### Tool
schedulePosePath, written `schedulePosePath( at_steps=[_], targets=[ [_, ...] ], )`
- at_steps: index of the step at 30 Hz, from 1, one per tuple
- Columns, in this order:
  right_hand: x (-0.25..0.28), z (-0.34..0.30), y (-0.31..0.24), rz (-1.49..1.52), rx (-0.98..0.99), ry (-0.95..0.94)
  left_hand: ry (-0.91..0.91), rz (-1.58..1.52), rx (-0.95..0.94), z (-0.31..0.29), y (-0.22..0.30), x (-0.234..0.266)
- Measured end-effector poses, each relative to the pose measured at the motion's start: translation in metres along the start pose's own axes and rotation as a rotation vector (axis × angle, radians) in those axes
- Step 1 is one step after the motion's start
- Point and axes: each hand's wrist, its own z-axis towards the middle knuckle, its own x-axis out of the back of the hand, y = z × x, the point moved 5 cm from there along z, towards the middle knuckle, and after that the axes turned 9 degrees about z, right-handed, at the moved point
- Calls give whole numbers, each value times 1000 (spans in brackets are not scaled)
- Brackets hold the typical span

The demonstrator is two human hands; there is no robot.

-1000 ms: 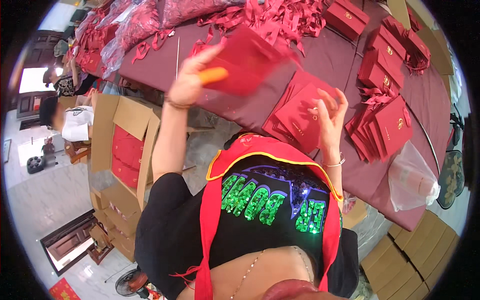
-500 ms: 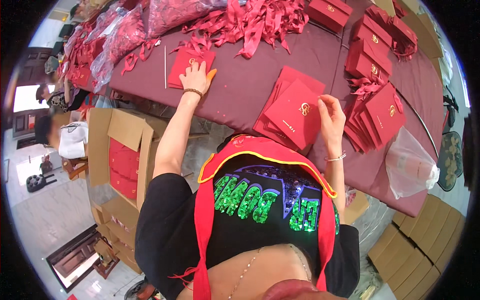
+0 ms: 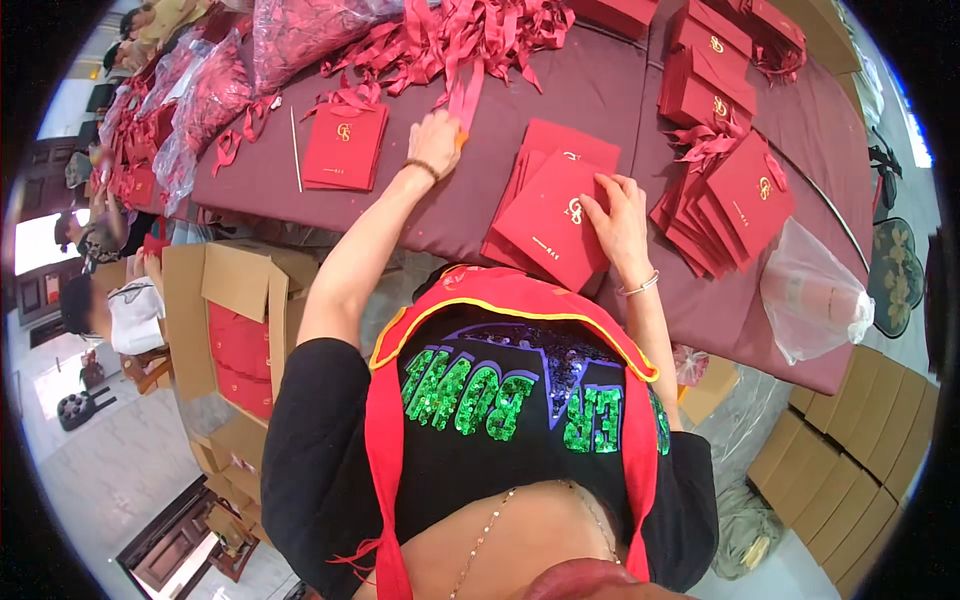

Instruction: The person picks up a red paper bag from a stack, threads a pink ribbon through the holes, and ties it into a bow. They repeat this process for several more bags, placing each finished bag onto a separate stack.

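My left hand (image 3: 435,142), with an orange finger cover on its thumb, pinches a red ribbon (image 3: 466,95) that trails from a loose heap of ribbons (image 3: 470,40). Beside it lies a small stack of flat red paper bags (image 3: 343,150) with gold print and ribbon at the top edge. My right hand (image 3: 622,220) grips the right edge of the top flat red paper bag (image 3: 555,225), on a fanned pile right in front of me. Farther right, another fanned pile of red bags (image 3: 735,205) carries ribbons along its top.
A dark red cloth covers the table (image 3: 420,215). More bag stacks (image 3: 715,90) stand at the back right. A clear plastic bag (image 3: 815,295) sits at the right edge, and a thin white stick (image 3: 296,150) lies left. An open carton (image 3: 190,320) stands left; people sit beyond it.
My left hand has left the left-hand stack and moved right to a ribbon in the heap, drawing it nearer. My right hand has shifted onto the top bag's edge.
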Motion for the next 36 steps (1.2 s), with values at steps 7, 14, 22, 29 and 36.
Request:
schedulePosePath(
  at_steps=[7,14,22,29,36],
  targets=[
    [5,2,-21,-121,-27,-51,-229,22,-57,-70,-19,32],
    [-4,1,-39,-176,64,-123,-180,-120,44,-26,8,35],
    [2,3,-49,-22,114,-113,227,-129,69,5,39,5],
    [-2,7,-25,189,-181,-199,-60,-872,38,-29,68,80],
    [1,12,-29,181,-240,-351,-24,-799,-149,-62,111,87]
  ],
)
